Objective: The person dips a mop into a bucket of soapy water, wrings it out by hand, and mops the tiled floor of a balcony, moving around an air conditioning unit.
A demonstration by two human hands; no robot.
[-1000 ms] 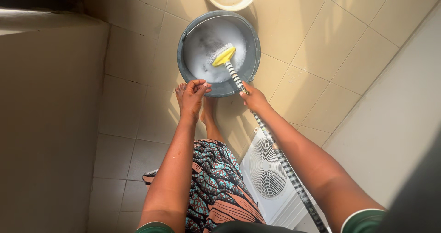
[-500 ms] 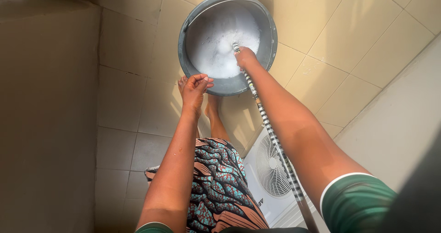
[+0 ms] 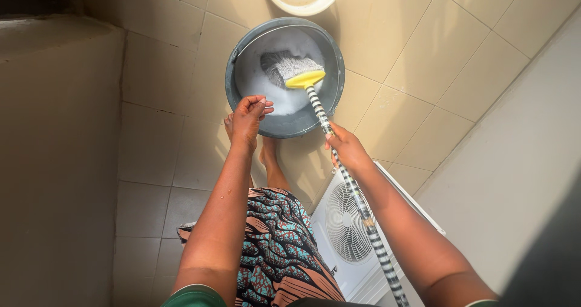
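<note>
1. My right hand [image 3: 344, 146]: fingers wrapped tight around the striped mop handle [image 3: 351, 189], gripping partway down the shaft.
2. My left hand [image 3: 247, 118]: fingers curled into a loose fist, holding nothing I can see, hovering at the near rim of the bucket.
3. Mop head [image 3: 289, 69]: grey strands under a yellow clamp, sitting in white suds inside the grey bucket [image 3: 334, 71].
4. Bucket stands on the tiled floor [image 3: 436, 71], my bare foot just behind it.
5. Cream basin [image 3: 302, 3] just beyond the bucket.
6. White fan unit [image 3: 342, 222] under my right arm.
</note>
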